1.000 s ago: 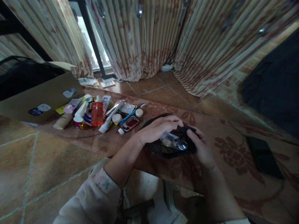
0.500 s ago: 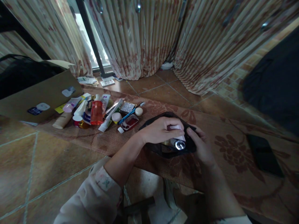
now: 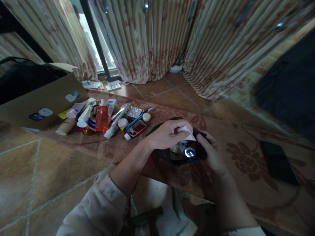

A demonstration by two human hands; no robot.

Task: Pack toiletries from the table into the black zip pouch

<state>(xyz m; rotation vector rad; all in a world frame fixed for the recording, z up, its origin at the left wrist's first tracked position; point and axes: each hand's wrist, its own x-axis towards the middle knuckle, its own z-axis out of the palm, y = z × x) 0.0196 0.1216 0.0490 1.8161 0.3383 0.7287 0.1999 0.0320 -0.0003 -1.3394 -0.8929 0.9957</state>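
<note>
A black pouch lies open on the patterned brown cloth in front of me. My left hand reaches over its mouth, thumb and fingers closed on a small pale pink box-like item with a pointed corner. My right hand grips the pouch's right rim. Inside the pouch, below the pink item, shows a shiny silver round cap, with other small containers beside it that I cannot make out.
Left of the pouch lie a red bottle, a white-green tube, a blue toothbrush, a flat dark-red bottle and several other toiletries. A cardboard box stands far left. A dark phone lies right.
My left hand has tilted and lifted the pink item slightly, so more of the pouch's contents around the silver cap shows. My right hand stays on the rim.
</note>
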